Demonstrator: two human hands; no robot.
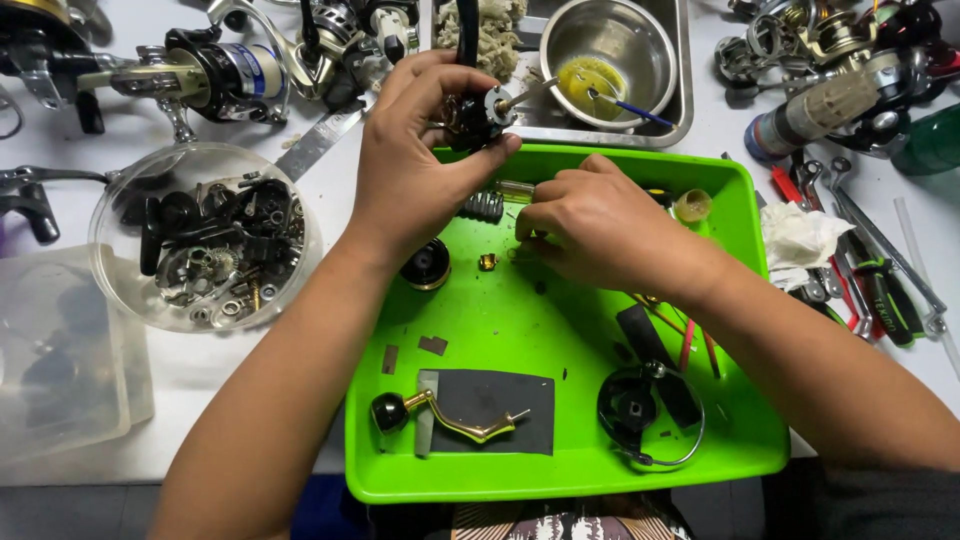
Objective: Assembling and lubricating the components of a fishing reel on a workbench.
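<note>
Reel servicing looks mid-disassembly: the left hand (415, 165) pinches the black reel body (478, 118) at upper centre. The right hand (600, 225), fingers curled, pinches a small part I cannot make out over the green tray (520, 480). The next move likely calls for a steady grip and fine fingertip alignment.

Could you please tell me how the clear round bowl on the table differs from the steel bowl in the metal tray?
The clear round bowl is see-through plastic and sits on the white table beside the left hand; the steel bowl is shiny metal and sits in a metal tray beyond both hands. The clear bowl holds a heap of dark small parts; the steel bowl holds a yellowish smear and a blue-handled brush. Both are round and open-topped.
</note>
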